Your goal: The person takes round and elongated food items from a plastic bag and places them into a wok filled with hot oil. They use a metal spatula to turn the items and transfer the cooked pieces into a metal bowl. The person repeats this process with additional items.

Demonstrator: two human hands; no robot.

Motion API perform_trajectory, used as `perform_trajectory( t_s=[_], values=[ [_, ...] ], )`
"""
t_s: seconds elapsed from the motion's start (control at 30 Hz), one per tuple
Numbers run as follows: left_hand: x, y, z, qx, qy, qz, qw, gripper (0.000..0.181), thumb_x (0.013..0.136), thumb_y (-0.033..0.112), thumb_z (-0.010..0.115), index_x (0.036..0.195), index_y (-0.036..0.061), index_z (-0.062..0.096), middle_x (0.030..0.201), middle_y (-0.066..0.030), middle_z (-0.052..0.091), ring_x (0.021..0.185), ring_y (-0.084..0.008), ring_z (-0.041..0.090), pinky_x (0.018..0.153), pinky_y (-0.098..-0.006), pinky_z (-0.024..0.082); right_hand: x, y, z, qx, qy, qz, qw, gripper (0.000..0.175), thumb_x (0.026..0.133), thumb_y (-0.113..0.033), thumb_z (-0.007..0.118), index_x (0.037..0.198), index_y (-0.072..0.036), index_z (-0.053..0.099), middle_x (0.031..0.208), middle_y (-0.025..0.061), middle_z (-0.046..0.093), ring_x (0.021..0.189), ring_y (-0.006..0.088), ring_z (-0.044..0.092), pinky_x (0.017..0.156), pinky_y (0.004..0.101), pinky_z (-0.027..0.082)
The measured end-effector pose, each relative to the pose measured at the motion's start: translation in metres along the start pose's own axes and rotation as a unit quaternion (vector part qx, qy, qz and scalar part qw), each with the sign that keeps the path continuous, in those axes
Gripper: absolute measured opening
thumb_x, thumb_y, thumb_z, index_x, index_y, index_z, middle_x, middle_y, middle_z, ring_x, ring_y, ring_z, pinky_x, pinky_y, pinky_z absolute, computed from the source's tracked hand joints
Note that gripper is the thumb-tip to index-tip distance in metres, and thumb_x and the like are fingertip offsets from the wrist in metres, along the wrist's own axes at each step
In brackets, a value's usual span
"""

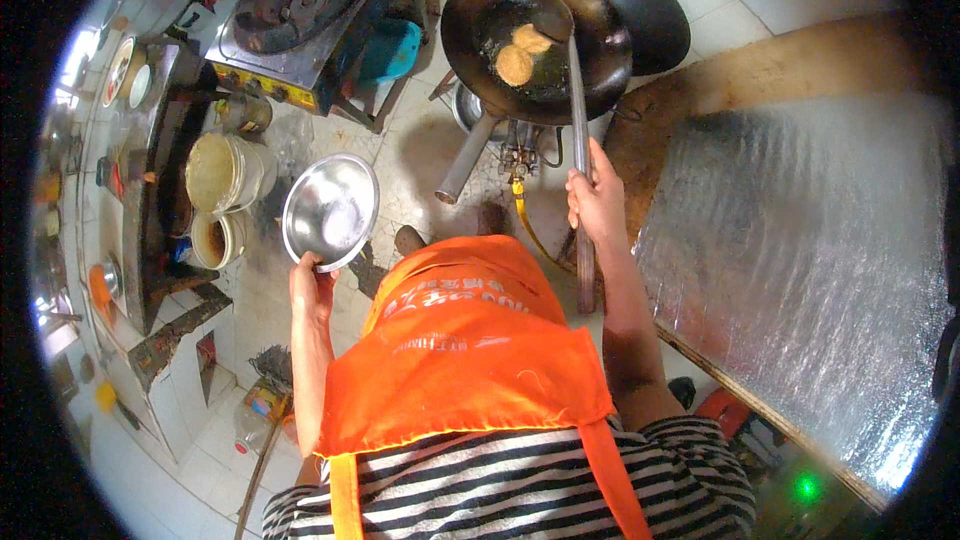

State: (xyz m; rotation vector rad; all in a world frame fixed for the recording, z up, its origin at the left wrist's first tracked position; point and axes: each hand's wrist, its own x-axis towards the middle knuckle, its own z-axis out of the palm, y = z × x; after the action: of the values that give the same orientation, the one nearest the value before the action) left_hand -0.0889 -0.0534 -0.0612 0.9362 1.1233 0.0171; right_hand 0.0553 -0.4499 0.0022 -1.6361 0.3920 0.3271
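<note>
My left hand (313, 289) grips the near rim of a shiny stainless steel bowl (331, 211), which is held tilted and has no food visible in it. In my right hand (598, 195) is the long handle of a wok spatula (576, 101). Its dark blade lies inside a black wok (480, 11), touching or close beside the food. Two golden-brown fried pieces (514, 64) sit side by side in the wok, with shiny oil around them. The wok's thick tubular handle (469, 157) points toward me.
A second black wok (660, 15) stands behind the first. Under it, a gas valve (517, 157) joins a yellow hose (529, 221). A foil-topped table (795, 262) borders my right. Leftward are a gas stove (277, 67), plastic buckets (229, 172) and a cluttered counter (150, 157).
</note>
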Motion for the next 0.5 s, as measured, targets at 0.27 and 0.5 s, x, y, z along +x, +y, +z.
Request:
perform_trajectory(
  t_s=[0.27,0.5],
  values=[
    [0.0,0.001,-0.004,0.0,-0.007,0.006,1.0,0.008,0.079,0.004,0.049,0.084,-0.0011,0.053,0.072,-0.0069,0.058,0.056,-0.0157,0.054,0.048,-0.0276,0.046,0.03,0.019,0.001,0.0,-0.019,-0.004,1.0,0.06,0.088,-0.002,0.048,0.143,-0.007,0.025,0.066,0.0028,0.048,0.043,0.0086,0.041,0.033,0.0256,0.037],
    [0.002,-0.009,-0.012,-0.011,-0.003,-0.01,1.0,0.008,0.08,0.005,0.047,0.084,0.0005,0.052,0.071,-0.0064,0.058,0.055,-0.016,0.055,0.046,-0.0263,0.046,0.021,0.02,-0.016,-0.018,0.113,-0.049,0.992,0.054,0.086,-0.003,0.05,0.138,-0.005,0.034,0.066,0.0037,0.05,0.041,0.0101,0.043,0.032,0.027,0.038]
  ],
)
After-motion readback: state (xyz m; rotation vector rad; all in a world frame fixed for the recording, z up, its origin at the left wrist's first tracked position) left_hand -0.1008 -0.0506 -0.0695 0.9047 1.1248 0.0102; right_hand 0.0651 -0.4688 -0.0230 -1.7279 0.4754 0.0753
